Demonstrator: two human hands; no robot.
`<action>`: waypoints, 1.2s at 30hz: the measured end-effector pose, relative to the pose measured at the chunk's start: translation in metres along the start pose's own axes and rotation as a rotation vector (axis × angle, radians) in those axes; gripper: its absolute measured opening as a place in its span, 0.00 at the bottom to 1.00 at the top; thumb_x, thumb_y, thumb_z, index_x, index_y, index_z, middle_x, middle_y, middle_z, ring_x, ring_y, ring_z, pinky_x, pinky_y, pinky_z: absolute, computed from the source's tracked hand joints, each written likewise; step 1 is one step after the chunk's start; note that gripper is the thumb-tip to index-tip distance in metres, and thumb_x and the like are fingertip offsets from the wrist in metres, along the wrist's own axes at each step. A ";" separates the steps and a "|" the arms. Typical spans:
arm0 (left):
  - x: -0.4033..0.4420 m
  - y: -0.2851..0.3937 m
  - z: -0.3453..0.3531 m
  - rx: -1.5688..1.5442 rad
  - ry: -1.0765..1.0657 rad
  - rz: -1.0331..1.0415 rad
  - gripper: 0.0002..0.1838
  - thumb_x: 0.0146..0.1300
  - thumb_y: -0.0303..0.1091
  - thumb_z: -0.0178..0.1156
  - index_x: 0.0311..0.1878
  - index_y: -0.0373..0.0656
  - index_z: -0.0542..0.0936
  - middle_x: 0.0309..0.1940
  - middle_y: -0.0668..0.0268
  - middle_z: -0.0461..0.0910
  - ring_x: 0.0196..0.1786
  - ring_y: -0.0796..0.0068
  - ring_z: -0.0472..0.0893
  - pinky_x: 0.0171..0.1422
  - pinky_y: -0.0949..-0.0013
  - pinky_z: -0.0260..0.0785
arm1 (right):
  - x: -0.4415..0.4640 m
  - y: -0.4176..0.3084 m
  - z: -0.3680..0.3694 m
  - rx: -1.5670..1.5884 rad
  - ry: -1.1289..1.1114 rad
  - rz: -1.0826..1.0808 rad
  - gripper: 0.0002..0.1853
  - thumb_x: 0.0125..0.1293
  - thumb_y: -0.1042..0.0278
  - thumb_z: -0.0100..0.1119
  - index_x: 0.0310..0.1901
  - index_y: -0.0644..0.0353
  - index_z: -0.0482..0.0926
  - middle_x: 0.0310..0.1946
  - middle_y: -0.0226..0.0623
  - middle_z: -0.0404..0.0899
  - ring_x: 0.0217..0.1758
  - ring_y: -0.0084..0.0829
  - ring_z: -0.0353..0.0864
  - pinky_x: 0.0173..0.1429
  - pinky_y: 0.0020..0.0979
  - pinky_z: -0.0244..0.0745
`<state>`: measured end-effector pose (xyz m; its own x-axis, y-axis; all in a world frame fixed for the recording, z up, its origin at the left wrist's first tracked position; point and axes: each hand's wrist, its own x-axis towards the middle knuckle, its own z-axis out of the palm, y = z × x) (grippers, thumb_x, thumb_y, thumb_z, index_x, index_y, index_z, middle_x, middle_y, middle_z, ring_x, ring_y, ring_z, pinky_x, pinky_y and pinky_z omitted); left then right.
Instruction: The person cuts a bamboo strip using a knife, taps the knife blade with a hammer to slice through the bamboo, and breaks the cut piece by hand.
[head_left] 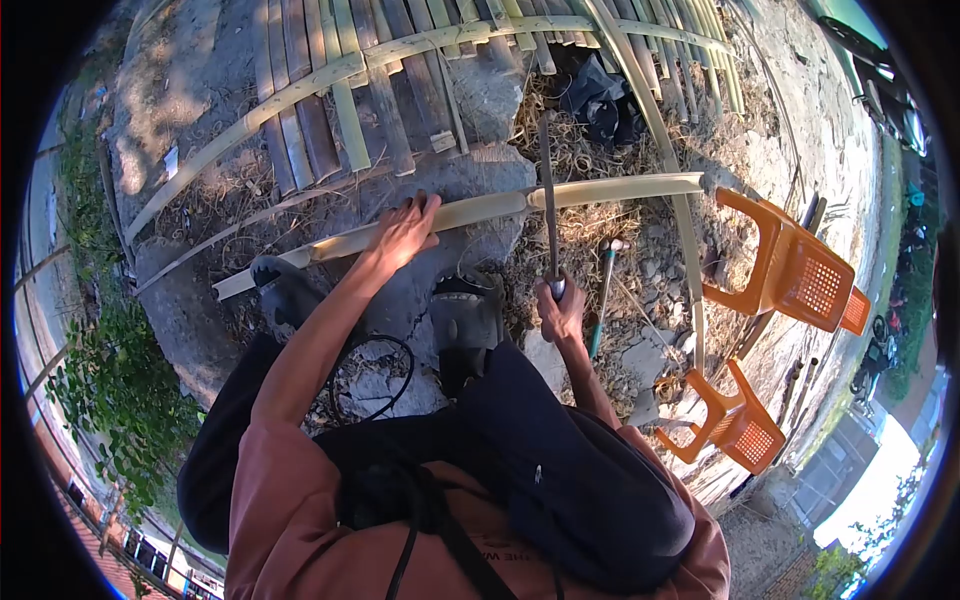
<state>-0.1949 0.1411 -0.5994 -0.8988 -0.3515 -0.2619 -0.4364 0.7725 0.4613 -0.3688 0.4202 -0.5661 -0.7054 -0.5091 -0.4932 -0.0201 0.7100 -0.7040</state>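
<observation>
A long split bamboo piece, its hollow side showing, lies across the ground in front of my feet. My left hand grips it left of its middle, fingers bent over the far edge. In my right hand is the handle of a machete, its long narrow blade pointing away from me. The blade crosses the bamboo right of the middle, beside a node; whether it touches cannot be made out. Just right of my right hand, a hammer with a teal handle lies on the debris.
Bamboo slats lie side by side at the far side, crossed by a long bamboo strip. Two orange plastic chairs lie tipped at the right. A black plastic bag sits among shavings. A black cable loop is between my feet.
</observation>
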 end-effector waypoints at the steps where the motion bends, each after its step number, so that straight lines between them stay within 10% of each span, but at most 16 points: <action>1: 0.001 0.000 0.002 0.015 0.041 -0.001 0.33 0.53 0.32 0.75 0.58 0.39 0.66 0.55 0.49 0.73 0.51 0.44 0.82 0.50 0.48 0.77 | 0.002 -0.005 -0.001 -0.001 0.000 0.000 0.23 0.65 0.52 0.63 0.40 0.70 0.78 0.18 0.40 0.75 0.22 0.27 0.73 0.31 0.36 0.71; 13: 0.012 0.013 0.001 0.190 0.157 -0.001 0.32 0.56 0.34 0.68 0.62 0.35 0.68 0.55 0.51 0.72 0.57 0.51 0.76 0.62 0.51 0.69 | 0.010 -0.009 0.004 0.003 -0.026 -0.024 0.28 0.67 0.47 0.62 0.43 0.74 0.79 0.17 0.36 0.73 0.20 0.25 0.71 0.26 0.35 0.67; 36: 0.023 0.017 0.024 0.134 0.406 0.043 0.17 0.60 0.25 0.54 0.54 0.40 0.70 0.48 0.52 0.74 0.51 0.53 0.76 0.53 0.56 0.65 | 0.006 -0.022 -0.007 0.044 -0.037 -0.007 0.26 0.73 0.48 0.56 0.42 0.73 0.78 0.17 0.33 0.75 0.20 0.22 0.73 0.25 0.30 0.67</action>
<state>-0.2220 0.1583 -0.6180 -0.8706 -0.4766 0.1222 -0.4135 0.8434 0.3430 -0.3776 0.4057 -0.5499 -0.6785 -0.5323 -0.5063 0.0070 0.6845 -0.7290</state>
